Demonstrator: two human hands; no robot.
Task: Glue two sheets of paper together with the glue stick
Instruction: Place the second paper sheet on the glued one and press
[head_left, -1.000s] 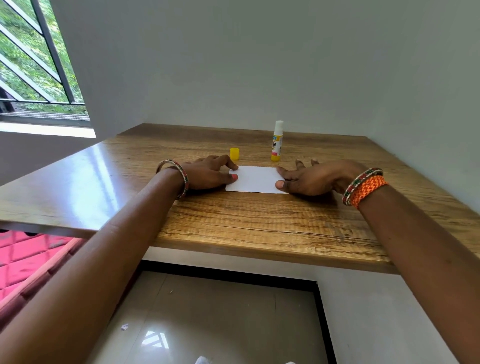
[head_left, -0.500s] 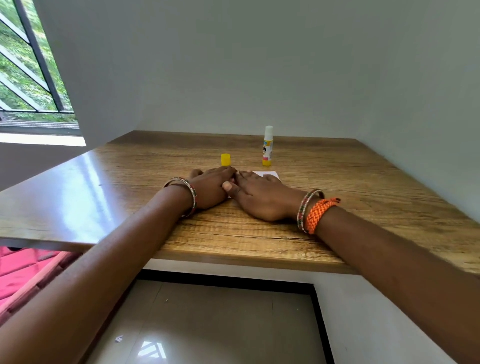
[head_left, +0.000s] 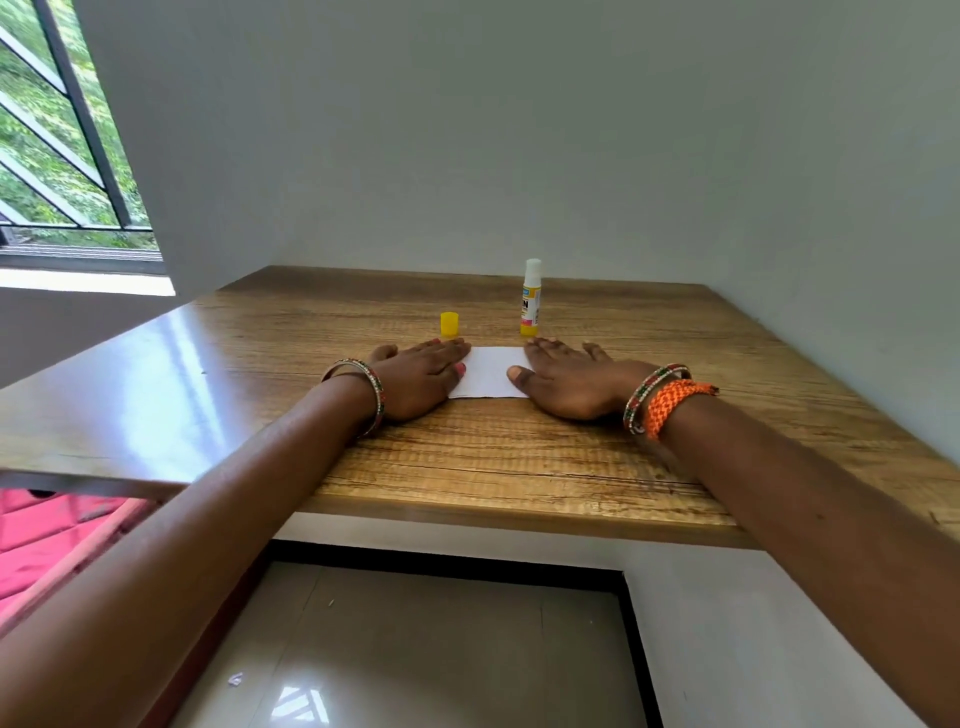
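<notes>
A white sheet of paper (head_left: 491, 375) lies flat on the wooden table (head_left: 519, 457); I cannot tell whether it is one sheet or two stacked. My left hand (head_left: 423, 376) lies flat, palm down, on the paper's left end. Over its right end my right hand (head_left: 569, 379) rests flat, fingers spread. Neither hand holds anything. Just beyond the paper, the glue stick (head_left: 531, 299) stands upright and uncapped, white tip up. Its yellow cap (head_left: 450, 324) stands to the left of it.
The table meets a grey wall at the back and on the right. A barred window (head_left: 57, 135) is at the upper left. A pink quilted surface (head_left: 47, 540) lies below the table's left edge, and tiled floor (head_left: 415, 649) shows under its front edge.
Half a second ago my right hand lay over the paper beside my left; it has slid to the right end, uncovering the sheet's middle. My left hand stayed on the left end.
</notes>
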